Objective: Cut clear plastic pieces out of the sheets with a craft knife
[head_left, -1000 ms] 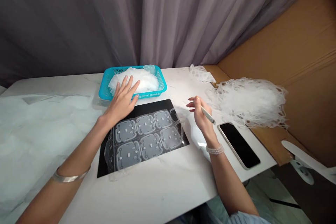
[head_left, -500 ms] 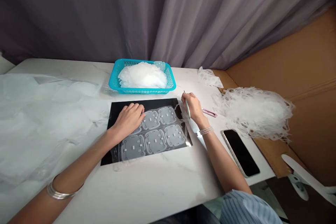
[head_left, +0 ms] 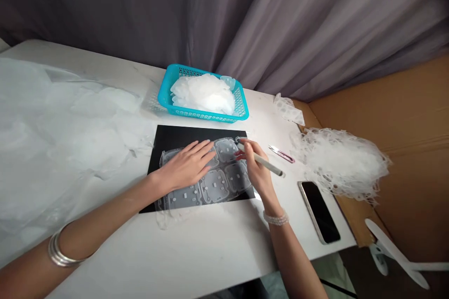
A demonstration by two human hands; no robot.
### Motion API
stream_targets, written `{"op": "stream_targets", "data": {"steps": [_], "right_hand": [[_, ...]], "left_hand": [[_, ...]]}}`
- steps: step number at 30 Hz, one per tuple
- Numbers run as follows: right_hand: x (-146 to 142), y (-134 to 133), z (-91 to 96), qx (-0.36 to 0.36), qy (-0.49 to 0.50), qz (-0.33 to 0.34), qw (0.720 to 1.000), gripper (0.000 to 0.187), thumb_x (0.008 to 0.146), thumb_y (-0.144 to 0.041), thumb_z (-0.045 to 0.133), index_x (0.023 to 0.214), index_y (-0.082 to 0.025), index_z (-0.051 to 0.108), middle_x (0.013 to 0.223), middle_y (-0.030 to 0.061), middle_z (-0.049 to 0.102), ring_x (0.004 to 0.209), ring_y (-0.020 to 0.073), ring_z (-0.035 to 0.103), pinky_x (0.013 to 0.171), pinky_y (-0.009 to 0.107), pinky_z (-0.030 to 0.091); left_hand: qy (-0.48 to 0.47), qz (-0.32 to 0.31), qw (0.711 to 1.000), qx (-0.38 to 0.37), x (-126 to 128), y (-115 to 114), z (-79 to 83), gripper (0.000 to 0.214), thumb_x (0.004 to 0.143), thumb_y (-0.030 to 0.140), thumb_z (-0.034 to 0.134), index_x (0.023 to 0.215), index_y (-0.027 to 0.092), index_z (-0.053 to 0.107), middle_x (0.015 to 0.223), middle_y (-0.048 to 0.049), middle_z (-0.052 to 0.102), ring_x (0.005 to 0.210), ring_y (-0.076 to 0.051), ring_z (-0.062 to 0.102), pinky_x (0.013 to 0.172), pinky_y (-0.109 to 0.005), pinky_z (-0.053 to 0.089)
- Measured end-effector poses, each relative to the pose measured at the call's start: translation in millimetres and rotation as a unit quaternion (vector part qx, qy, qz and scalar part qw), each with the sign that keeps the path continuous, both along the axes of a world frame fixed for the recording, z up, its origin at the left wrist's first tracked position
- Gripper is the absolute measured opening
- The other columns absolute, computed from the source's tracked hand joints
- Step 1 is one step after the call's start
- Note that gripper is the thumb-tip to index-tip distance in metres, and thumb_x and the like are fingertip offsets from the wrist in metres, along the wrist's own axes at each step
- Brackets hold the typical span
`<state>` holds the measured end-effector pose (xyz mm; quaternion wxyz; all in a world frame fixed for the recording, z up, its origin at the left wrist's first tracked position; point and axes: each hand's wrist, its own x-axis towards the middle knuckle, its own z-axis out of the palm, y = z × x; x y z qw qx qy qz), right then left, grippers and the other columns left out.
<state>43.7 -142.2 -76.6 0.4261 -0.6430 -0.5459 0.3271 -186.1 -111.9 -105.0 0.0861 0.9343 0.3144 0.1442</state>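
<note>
A translucent moulded sheet point(head_left: 214, 186) with several rounded-square panels lies on a black mat point(head_left: 177, 136), its near left edge hanging past the mat. Flat across the sheet rests my left hand point(head_left: 187, 166), fingers stretched out and holding nothing. My right hand point(head_left: 258, 168) grips a pale pen-like tool point(head_left: 269, 164), whose dark tip meets the sheet's far right corner. I cannot make out whether that tip is a blade or a nib. Just right of my right hand lies a pair of pink thread snips point(head_left: 282, 154).
Behind the mat stands a blue basket point(head_left: 206, 116) piled with translucent pieces. Stacked clear sheets point(head_left: 70, 149) cover the table's left side. To the right are a heap of cut-out scraps point(head_left: 343, 163), a smaller scrap point(head_left: 288, 110), a phone point(head_left: 320, 212) and a cardboard wall point(head_left: 393, 107).
My right hand has moved onto the sheet's far right corner and tilted the tool down to it. My left hand has slid rightward and its fingers have straightened. The camera view has also tilted.
</note>
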Motion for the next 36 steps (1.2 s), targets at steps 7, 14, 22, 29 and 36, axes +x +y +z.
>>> {"op": "stream_targets", "data": {"steps": [7,14,22,29,36], "right_hand": [[-28,-15,-4.0,-0.025,-0.074,0.05,0.996,0.028,0.093,-0.046,0.06,0.105,-0.024,0.073,0.097,0.0062,0.077,0.088,0.0252,0.071,0.078,0.036,0.054],[-39,-28,-3.9,-0.022,-0.143,0.053,0.988,0.024,0.098,-0.039,0.053,0.107,-0.027,0.072,0.104,0.0046,0.076,0.087,0.023,0.071,0.08,0.036,0.052],[-40,-23,-3.9,0.017,-0.173,0.076,0.982,0.021,0.099,-0.034,0.053,0.108,-0.027,0.071,0.103,0.0051,0.076,0.088,0.0232,0.071,0.079,0.035,0.052],[-45,-14,-3.8,0.047,-0.221,0.084,0.97,0.022,0.1,-0.029,0.052,0.109,-0.023,0.071,0.101,0.0066,0.076,0.086,0.0222,0.071,0.078,0.033,0.053],[-48,-27,-1.7,0.086,-0.289,0.098,0.948,0.019,0.1,-0.019,0.047,0.1,-0.017,0.066,0.087,0.0088,0.072,0.078,0.0216,0.068,0.071,0.033,0.052]], "left_hand": [[-0.099,0.0,0.991,-0.092,0,-3,-10.9,0.044,0.096,0.025,0.043,0.138,0.02,0.052,0.157,-0.0147,0.041,0.146,-0.032,0.036,0.12,-0.054,0.022],[-0.051,-0.01,0.996,-0.073,1,-3,-5.2,0.04,0.096,0.024,0.041,0.134,0.02,0.056,0.156,-0.0161,0.041,0.143,-0.037,0.038,0.118,-0.058,0.023],[-0.064,-0.007,0.995,-0.071,1,-3,-6.9,0.035,0.094,0.022,0.045,0.126,0.024,0.059,0.153,-0.0109,0.047,0.143,-0.034,0.039,0.12,-0.056,0.02],[-0.003,-0.01,1.0,0.011,2,-6,-0.6,0.033,0.097,0.021,0.043,0.126,0.018,0.06,0.15,-0.015,0.05,0.139,-0.035,0.043,0.116,-0.056,0.029],[0.052,0.001,0.997,0.059,1,-5,0.7,0.038,0.102,0.027,0.036,0.134,0.021,0.056,0.151,-0.0124,0.049,0.137,-0.033,0.045,0.113,-0.058,0.032]]}}
